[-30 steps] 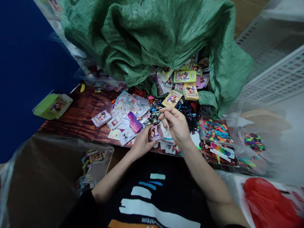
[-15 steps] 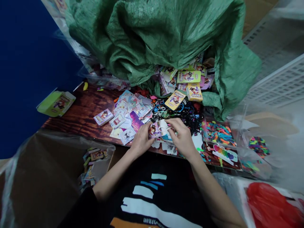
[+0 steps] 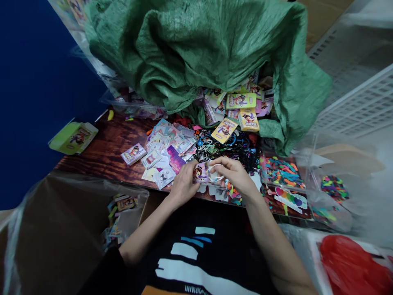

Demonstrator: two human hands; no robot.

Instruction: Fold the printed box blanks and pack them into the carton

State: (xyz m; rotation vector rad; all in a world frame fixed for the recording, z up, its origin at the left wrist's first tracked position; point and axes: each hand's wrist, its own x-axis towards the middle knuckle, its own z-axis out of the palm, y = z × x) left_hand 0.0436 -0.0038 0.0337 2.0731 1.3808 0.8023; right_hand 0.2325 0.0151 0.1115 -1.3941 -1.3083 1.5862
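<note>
My left hand (image 3: 185,181) grips a small purple printed box (image 3: 201,173) by its left end, just above the table's front edge. At the right end of this box, the closed fingers of my right hand (image 3: 235,174) pinch a thin white loop (image 3: 218,169), like a cord or band; its lower part is hard to make out. Behind my hands lies a tangle of dark cords (image 3: 242,149). A heap of pastel cards (image 3: 159,153) spreads to the left, with a closed purple box (image 3: 134,154) beside it.
A green woven sack (image 3: 196,49) hangs over the back, with several printed boxes (image 3: 241,101) spilling out. At right is a clear tray of colourful pieces (image 3: 281,172). A lined carton (image 3: 76,221) stands below left, and an opened green box (image 3: 73,137) lies at the left corner.
The white piece at the box's right end shows less, and a thin white loop now shows in my right fingers. My left hand keeps its hold on the box.
</note>
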